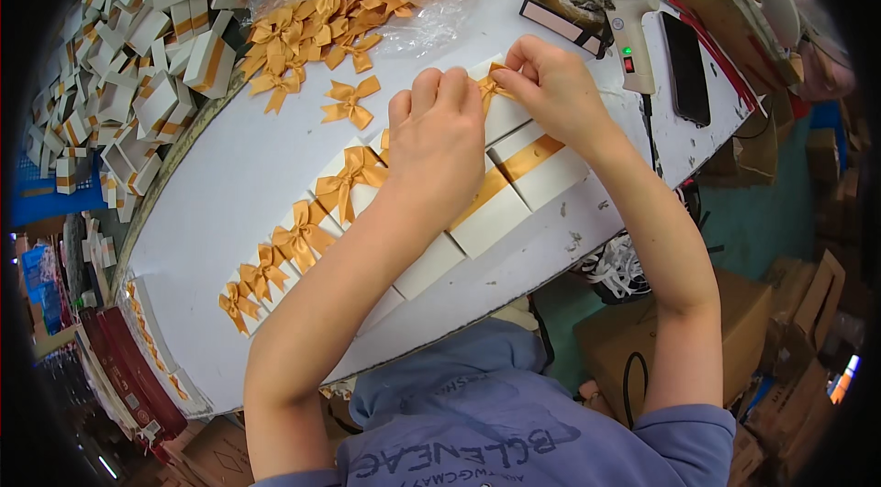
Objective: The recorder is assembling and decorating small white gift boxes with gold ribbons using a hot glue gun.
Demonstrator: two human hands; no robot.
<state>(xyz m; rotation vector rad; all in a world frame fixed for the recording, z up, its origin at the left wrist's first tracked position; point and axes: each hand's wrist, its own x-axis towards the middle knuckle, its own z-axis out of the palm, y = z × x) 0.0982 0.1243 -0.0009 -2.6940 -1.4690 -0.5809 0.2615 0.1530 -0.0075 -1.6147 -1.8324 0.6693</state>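
Between my hands a gold ribbon bow [494, 92] lies on a white box [509, 118] with a gold band. The thumb and forefinger of my right hand [558, 94] pinch this bow's right side. My left hand [439, 138] is closed over the boxes just left of it, its fingers curled and their tips hidden, so what they grip does not show. A row of white boxes runs down to the lower left, with gold bows such as this one [349, 182] on them. Nearer me, another white box [491, 219] shows a gold band without a bow.
Loose gold bows [335, 23] spill from a clear plastic bag [427, 23] at the back. White boxes [151, 101] are heaped at the far left. Rear right are a glue gun [630, 37] with a lit green light, a small open box [562, 10] and a phone [685, 69].
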